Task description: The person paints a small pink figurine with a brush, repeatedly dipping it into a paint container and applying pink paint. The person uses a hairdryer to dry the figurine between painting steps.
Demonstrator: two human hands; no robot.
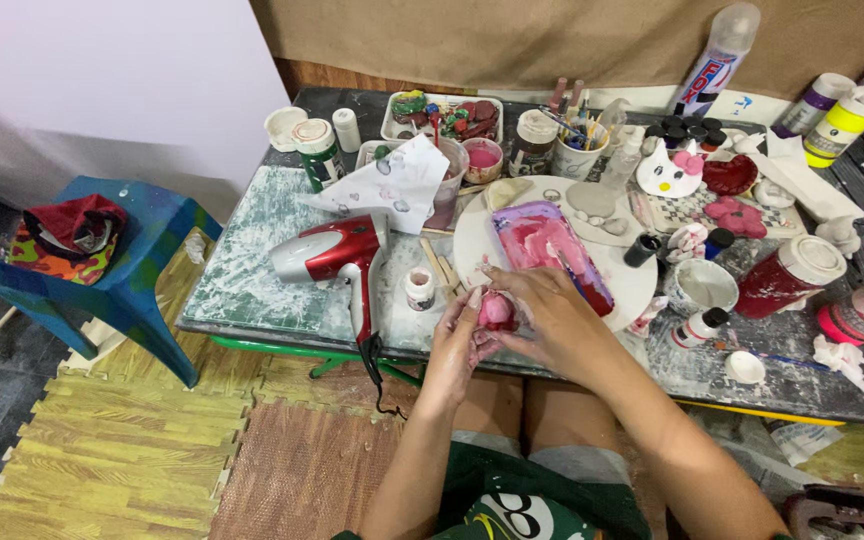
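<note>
I see my left hand (449, 345) cupped around a small rounded pink-painted figurine (497, 310), its fingers curled against the near side and the thumb up along it, so the piece sits between both sets of fingertips at the table's near edge. My right hand (542, 320) closes over it from the far side; I cannot tell whether those fingers pinch a brush or only steady the piece. The part showing between the fingers is already pink with a paler patch, so I judge the colouring well started but not finished. Just beyond the right fingers lies a rectangular palette smeared with pink paint (549, 250) on a round white board (622, 280). Left of the left fingers, apart, rest a small white paint bottle (419, 288) and a red and silver hair dryer (337, 255).
</note>
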